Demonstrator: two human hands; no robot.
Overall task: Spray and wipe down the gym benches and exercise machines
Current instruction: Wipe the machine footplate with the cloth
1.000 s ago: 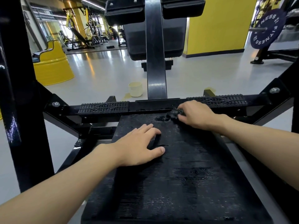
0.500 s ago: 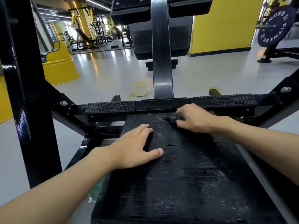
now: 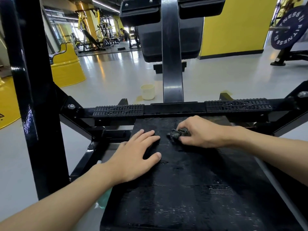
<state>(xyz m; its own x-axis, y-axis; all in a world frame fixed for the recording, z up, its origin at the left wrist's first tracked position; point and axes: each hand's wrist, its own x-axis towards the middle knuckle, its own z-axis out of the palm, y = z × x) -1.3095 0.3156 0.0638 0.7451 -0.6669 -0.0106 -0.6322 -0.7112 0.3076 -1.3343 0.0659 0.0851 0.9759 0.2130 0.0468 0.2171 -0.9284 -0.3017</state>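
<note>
Wiping proceeds: the right grip (image 3: 200, 132), clamped on the black cloth (image 3: 176, 135), has drawn back from the machine platform (image 3: 191, 189) far edge toward the flat, straight-fingered left grip (image 3: 133, 155); the nearer surface likely remains unwiped.

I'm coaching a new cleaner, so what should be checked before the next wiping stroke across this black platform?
1. Cloth gripped: right hand holds the bunched dark cloth: ok.
2. Cloth on surface: it touches the platform near the far edge: ok.
3. Stroke path free: left hand lies flat on the platform just beside the cloth: not ok.
4. Surface wetted: wet glints show on the near part: ok.
5. Spray at hand: only a green shape shows at the platform's left edge: cannot tell.
6. Cream cup out of the way: it stands on the floor, off the platform: ok.
</note>
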